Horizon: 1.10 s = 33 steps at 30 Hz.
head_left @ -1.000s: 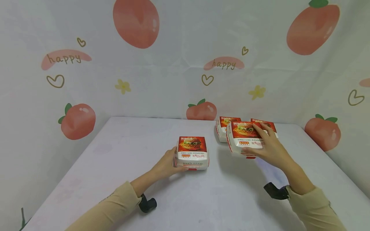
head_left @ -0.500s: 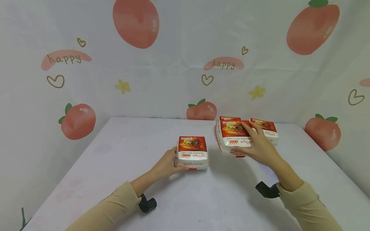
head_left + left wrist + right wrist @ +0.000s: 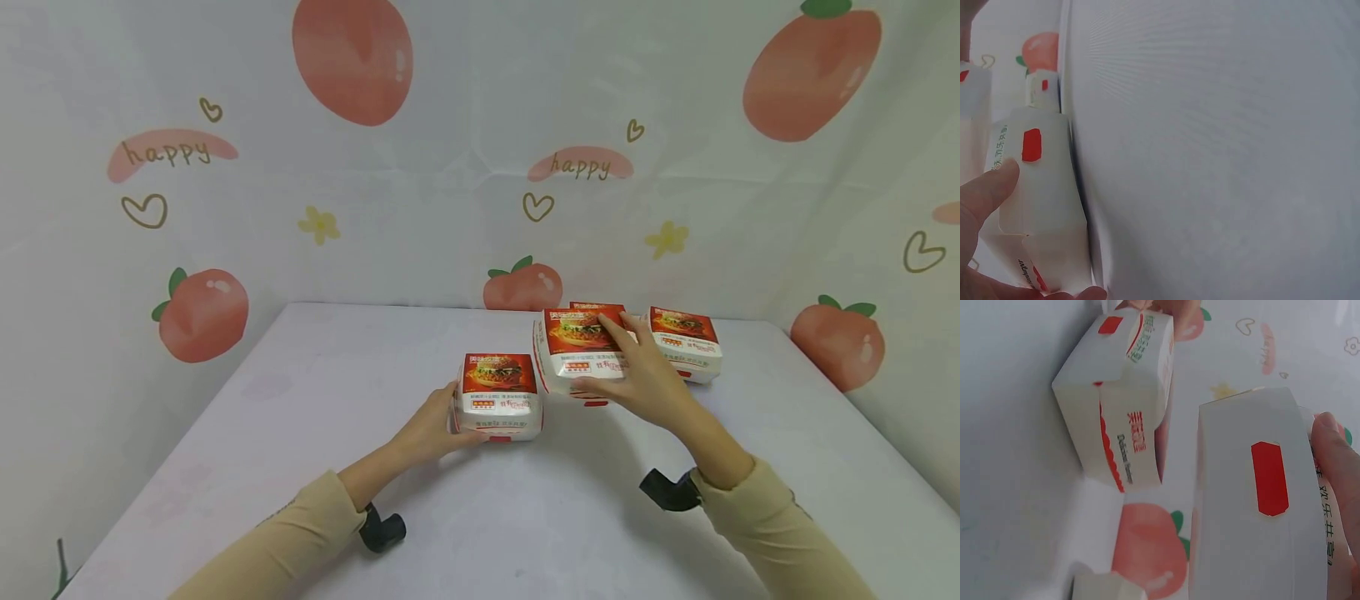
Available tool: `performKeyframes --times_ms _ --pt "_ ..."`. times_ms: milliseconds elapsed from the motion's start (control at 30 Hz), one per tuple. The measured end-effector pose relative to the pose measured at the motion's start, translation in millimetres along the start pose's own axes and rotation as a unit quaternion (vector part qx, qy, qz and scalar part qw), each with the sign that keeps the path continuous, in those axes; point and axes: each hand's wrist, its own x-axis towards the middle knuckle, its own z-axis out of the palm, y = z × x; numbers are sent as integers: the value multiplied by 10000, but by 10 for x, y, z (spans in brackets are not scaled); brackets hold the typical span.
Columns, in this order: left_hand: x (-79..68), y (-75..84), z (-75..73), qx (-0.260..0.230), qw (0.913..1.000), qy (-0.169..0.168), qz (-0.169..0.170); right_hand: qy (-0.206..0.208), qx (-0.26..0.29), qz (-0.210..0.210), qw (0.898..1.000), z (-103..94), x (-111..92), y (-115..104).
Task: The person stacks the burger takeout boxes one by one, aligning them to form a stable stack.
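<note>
In the head view a white-and-red burger box (image 3: 500, 408) sits on the table, and my left hand (image 3: 429, 429) grips it from its left side. The left wrist view shows my thumb (image 3: 999, 187) across the face of that burger box, with fingers low around its end. My right hand (image 3: 648, 375) holds a second burger box (image 3: 581, 354), fingers over the lid and thumb on the near side. This box is raised above the table, to the right of and slightly behind the first. From the right wrist its underside (image 3: 1250, 506) shows, with a red tab.
Two more burger boxes stand at the back of the table: one (image 3: 598, 306) mostly hidden behind the held box, the other (image 3: 684, 346) to its right. A white cloth (image 3: 420, 158) with printed fruit hangs behind the table (image 3: 315, 358).
My right hand has carried its burger box left, from in front of the back right box toward the left hand's box. The left hand and its box have stayed in place.
</note>
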Motion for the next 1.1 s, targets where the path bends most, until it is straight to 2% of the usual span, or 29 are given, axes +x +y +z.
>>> performKeyframes --times_ms 500,833,1100 --pt "6 12 -3 85 9999 39 64 -112 -44 -281 9995 190 73 -192" --pt "0 19 1 107 9999 49 -1 -171 -155 -255 9994 290 123 -324" --pt "-2 16 -3 104 9999 53 21 -216 -26 -341 9992 364 158 -388"
